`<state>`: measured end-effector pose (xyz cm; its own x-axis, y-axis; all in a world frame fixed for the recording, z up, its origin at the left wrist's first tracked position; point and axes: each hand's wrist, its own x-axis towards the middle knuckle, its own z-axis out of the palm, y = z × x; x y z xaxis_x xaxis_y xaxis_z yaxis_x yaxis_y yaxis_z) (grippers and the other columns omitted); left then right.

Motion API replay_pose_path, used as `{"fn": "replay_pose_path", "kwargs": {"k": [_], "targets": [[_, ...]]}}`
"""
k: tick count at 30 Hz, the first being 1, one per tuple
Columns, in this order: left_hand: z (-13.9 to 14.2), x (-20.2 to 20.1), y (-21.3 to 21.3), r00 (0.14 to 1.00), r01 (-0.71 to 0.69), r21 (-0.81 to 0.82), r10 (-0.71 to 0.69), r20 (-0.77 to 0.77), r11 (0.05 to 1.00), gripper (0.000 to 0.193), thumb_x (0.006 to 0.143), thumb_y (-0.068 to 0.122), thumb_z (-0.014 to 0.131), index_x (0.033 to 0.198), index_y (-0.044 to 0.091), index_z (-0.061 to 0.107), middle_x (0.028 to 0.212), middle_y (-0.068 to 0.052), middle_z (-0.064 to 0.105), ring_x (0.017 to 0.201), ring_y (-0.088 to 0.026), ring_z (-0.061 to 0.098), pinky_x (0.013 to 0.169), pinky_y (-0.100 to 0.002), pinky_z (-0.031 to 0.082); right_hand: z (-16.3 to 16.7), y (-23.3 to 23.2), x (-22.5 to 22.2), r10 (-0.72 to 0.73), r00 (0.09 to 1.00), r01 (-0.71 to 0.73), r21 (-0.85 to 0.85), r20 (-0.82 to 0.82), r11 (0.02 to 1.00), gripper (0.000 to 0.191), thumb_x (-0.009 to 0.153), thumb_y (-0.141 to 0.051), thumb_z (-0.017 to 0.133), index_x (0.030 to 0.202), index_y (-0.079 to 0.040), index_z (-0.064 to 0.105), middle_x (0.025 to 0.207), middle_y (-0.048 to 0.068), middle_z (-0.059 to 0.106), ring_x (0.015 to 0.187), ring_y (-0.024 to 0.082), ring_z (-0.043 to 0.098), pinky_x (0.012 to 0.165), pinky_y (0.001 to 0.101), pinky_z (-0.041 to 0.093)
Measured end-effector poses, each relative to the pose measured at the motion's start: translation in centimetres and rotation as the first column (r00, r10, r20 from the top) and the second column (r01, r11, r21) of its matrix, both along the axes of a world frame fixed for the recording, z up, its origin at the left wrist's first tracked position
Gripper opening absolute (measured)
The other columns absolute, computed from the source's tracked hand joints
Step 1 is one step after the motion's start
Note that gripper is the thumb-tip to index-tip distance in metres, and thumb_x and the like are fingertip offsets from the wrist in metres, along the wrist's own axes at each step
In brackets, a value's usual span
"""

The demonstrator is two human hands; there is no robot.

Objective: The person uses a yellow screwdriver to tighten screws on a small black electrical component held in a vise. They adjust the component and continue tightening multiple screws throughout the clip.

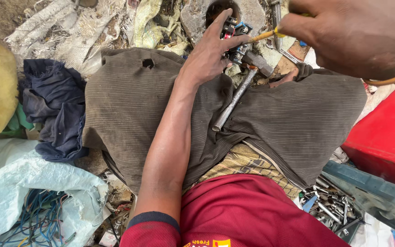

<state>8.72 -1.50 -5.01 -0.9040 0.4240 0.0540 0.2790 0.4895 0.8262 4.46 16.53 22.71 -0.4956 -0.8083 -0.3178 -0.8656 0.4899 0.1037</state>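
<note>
The left hand (209, 55) lies open on a small black-and-red electrical part (234, 32), rigid, light. The right hand (348, 34) pinches a stiff yellow wire (264, 35).

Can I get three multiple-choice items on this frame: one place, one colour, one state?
1. Where does the steel hammer lie?
A. across the lap
B. in the red plastic box
C. on the yellow sack

2. What colour is the thin wire the right hand pinches?
A. blue
B. yellow-orange
C. white

3. What is the left hand doing?
A. hanging free
B. gripping the hammer
C. pressing on the small black part

Key: 1 A, it rests on the brown cloth over the legs; 2 B, colour shows at the fingertips; 3 C, fingers sit on it.
</note>
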Motion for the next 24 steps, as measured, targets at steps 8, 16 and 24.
{"fn": "replay_pose_path", "kwargs": {"k": [8,16,24], "targets": [[-0.5,0.3,0.1,0.999,-0.001,-0.013,0.000,-0.040,1.000,0.076,0.075,0.001,0.086,0.137,0.041,0.069,0.169,-0.008,0.021,0.156,-0.033,0.027,0.126,-0.046,0.035,-1.1,2.2,0.7,-0.121,0.992,0.122,0.021,-0.036,0.992,0.027,0.094,-0.034,0.070,0.104,-0.009,0.072,0.087,0.005,0.065,0.084,0.023,0.068,0.073,0.0357,0.055],[-0.3,0.2,0.1,0.999,-0.006,0.062,0.008,-0.035,0.998,0.074,0.075,0.004,0.088,0.136,0.043,0.068,0.169,-0.006,0.020,0.156,-0.031,0.025,0.128,-0.046,0.037,-0.4,1.5,1.0,-0.102,0.993,0.110,0.172,-0.055,0.979,0.017,0.090,-0.031,0.073,0.093,-0.014,0.073,0.079,0.003,0.064,0.075,0.020,0.067,0.065,0.0338,0.055],[-0.4,0.2,0.4,1.000,-0.017,0.028,0.016,0.007,0.999,0.077,0.074,0.001,0.085,0.135,0.045,0.068,0.169,-0.002,0.019,0.156,-0.028,0.025,0.128,-0.047,0.035,-0.8,1.2,0.7,-0.073,0.995,0.081,0.123,-0.070,0.989,0.015,0.087,-0.026,0.075,0.091,-0.012,0.071,0.080,0.004,0.063,0.073,0.019,0.066,0.063,0.0326,0.054]]}}
